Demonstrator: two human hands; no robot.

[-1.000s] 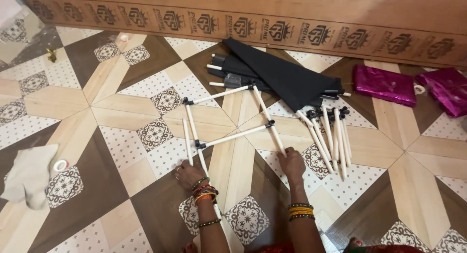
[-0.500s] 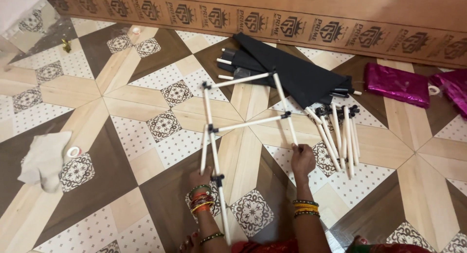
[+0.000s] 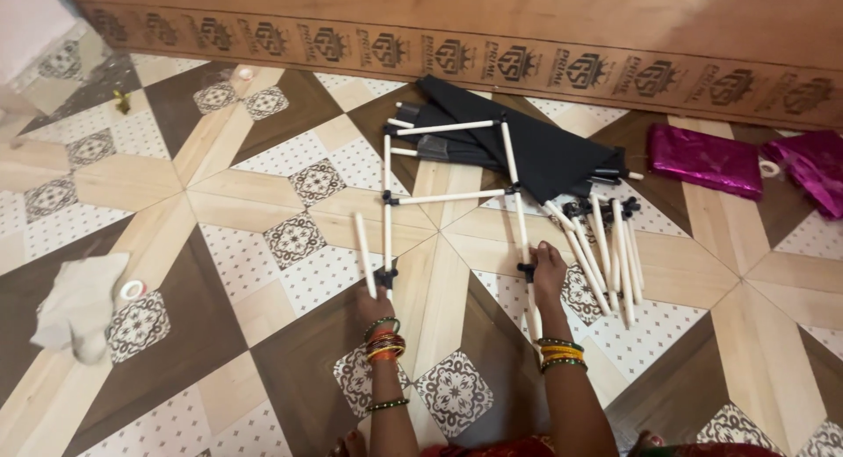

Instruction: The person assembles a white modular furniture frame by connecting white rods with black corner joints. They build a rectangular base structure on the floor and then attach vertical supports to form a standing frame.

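The left hand (image 3: 376, 303) is closed around a loose white rod (image 3: 364, 255) and the near-left black connector (image 3: 386, 274) of a rod frame (image 3: 450, 196) lying flat on the floor. The right hand (image 3: 548, 268) rests with fingers curled down on the frame's right rail, beside another black connector (image 3: 526, 268); whether it truly grips the rail cannot be told. Both wrists carry stacked orange, red and green bangles (image 3: 385, 343).

The frame is thin, smooth white tubes joined by small black plastic joints into a ladder-like rectangle. Its far end overlaps a folded black fabric sheet (image 3: 536, 150). Just right lies a bundle of spare white rods (image 3: 610, 251). Two shiny magenta pouches (image 3: 702, 158) lie far right, a crumpled white cloth (image 3: 79, 303) and a tape roll (image 3: 133, 289) at left, on patterned glossy tiles (image 3: 219, 246).

Half a second ago the left rod pointed towards the person; now it is raised upright beside the frame.
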